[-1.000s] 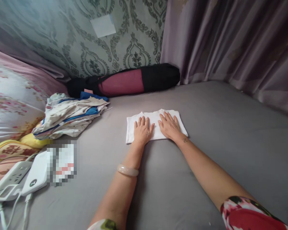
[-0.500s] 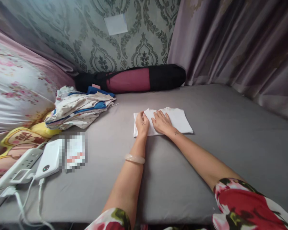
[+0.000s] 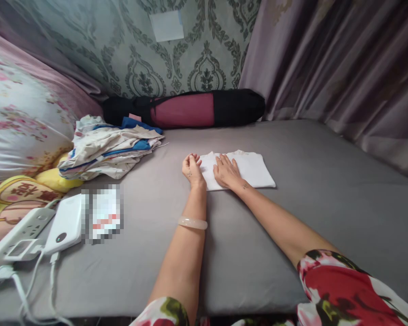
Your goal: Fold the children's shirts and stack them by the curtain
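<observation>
A folded white garment (image 3: 253, 170), perhaps a shirt, lies on the grey sheet in front of me. My right hand (image 3: 226, 171) rests flat on its left half, palm down, fingers stretched out. At the garment's left edge is my left hand (image 3: 192, 170), turned on its side with the palm toward the cloth. Its fingers are loosely bent and show some space between them; I see nothing held in them. That hand and forearm hide the garment's left edge. A pale bangle (image 3: 192, 223) sits on my left forearm.
A crumpled pile of clothes (image 3: 112, 147) lies at left, near a floral pillow (image 3: 27, 117) and a yellow plush (image 3: 17, 192). A power strip (image 3: 30, 226) and white power bank (image 3: 65, 222) with cables sit front left. A black and maroon roll bag (image 3: 187, 110) lies along the wall.
My left hand has shifted from on top of the garment to its left edge and turned sideways. My right hand stays flat on the cloth. The view has tilted slightly.
</observation>
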A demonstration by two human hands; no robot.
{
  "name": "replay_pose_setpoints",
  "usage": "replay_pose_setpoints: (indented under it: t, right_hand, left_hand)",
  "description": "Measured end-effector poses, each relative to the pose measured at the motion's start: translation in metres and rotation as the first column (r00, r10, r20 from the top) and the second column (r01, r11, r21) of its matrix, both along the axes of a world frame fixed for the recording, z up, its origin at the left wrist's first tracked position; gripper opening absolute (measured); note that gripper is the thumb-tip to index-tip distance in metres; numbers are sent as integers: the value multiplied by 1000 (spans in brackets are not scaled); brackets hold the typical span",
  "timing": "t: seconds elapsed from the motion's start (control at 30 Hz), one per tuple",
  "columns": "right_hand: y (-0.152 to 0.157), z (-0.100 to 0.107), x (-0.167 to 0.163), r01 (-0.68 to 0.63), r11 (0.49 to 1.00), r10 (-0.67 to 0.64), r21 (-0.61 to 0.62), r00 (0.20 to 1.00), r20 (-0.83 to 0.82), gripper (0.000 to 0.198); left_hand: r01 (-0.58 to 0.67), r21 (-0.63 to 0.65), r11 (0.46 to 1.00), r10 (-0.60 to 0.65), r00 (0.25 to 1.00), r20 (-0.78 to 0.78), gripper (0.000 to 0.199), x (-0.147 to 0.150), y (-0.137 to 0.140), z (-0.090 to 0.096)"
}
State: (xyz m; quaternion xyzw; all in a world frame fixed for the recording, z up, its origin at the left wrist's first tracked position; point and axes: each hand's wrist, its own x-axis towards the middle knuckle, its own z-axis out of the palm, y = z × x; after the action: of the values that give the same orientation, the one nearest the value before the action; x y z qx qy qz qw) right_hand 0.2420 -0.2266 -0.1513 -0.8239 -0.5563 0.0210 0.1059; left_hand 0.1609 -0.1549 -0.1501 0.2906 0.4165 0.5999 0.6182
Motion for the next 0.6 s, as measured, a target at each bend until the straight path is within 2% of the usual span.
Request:
replay_pose_setpoints:
  t: [0.27, 0.47, 0.6]
  right_hand:
    - [19, 1, -26, -97, 995, 97, 3, 995, 4, 55]
    - [19, -5, -26, -94, 994, 92, 51, 995, 35, 54]
    - [20, -1, -27, -85, 996, 85, 8, 996, 9, 55]
  left_hand:
    - [-52, 53, 997, 50, 998, 37, 32, -6, 1, 4]
    - [-86, -6, 996, 86, 991, 100, 39, -12, 2, 10]
    - [-118, -23, 993, 120, 987, 103, 45, -18, 4, 14]
